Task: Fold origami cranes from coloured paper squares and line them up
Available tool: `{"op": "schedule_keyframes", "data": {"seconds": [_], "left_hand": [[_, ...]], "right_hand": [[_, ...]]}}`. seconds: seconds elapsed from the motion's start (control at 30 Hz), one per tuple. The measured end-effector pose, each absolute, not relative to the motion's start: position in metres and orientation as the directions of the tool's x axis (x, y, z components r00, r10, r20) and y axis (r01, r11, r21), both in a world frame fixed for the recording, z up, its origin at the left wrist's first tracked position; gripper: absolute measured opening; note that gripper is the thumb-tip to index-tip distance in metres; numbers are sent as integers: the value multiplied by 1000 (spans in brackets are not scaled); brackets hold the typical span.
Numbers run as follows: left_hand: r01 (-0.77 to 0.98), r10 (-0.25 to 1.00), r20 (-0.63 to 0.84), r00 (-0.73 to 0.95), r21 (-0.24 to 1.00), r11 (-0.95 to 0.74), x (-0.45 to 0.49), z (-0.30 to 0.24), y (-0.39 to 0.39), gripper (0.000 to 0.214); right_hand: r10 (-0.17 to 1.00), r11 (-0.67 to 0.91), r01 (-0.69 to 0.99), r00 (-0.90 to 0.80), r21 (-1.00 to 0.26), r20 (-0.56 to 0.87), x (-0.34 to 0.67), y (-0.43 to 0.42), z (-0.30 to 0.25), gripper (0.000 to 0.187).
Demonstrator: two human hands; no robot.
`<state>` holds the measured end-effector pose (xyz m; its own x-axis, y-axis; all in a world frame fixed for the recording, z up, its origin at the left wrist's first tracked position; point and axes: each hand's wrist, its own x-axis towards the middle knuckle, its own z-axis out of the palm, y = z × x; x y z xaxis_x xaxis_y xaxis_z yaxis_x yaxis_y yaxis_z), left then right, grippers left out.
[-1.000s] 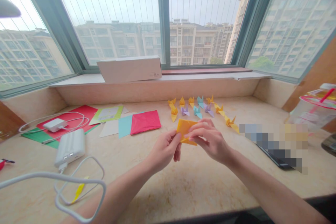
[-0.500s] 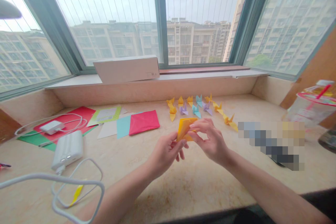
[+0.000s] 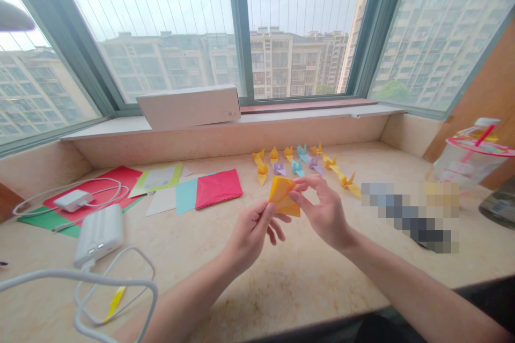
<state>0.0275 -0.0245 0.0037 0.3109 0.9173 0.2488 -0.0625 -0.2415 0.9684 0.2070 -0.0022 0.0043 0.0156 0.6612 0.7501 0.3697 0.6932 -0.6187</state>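
We see a folded orange paper (image 3: 282,196) (smooth, with sharp creases) lifted over the marble counter (image 3: 306,278), near the small paper cranes (image 3: 300,163). The left hand (image 3: 251,233) and right hand (image 3: 322,209) both pinch it with their fingertips.

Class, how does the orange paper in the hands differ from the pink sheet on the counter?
The orange folded paper is held up by the left hand and right hand; the pink paper sheet lies flat on the beige stone counter, untouched. The orange one is folded compact; the pink one spreads wider. Both are coloured paper.
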Motion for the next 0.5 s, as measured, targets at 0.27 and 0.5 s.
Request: {"op": "schedule_keyframes", "data": {"seconds": [0.27, 0.5], "left_hand": [[-124, 922, 230, 312, 972, -201, 27, 4, -26, 45], [-162, 927, 209, 310, 973, -166, 28, 8, -27, 46]], "right_hand": [[650, 672, 414, 68, -615, 757, 205, -2, 7, 12], [895, 437, -86, -64, -896, 442, 201, 6, 2, 37]]}}
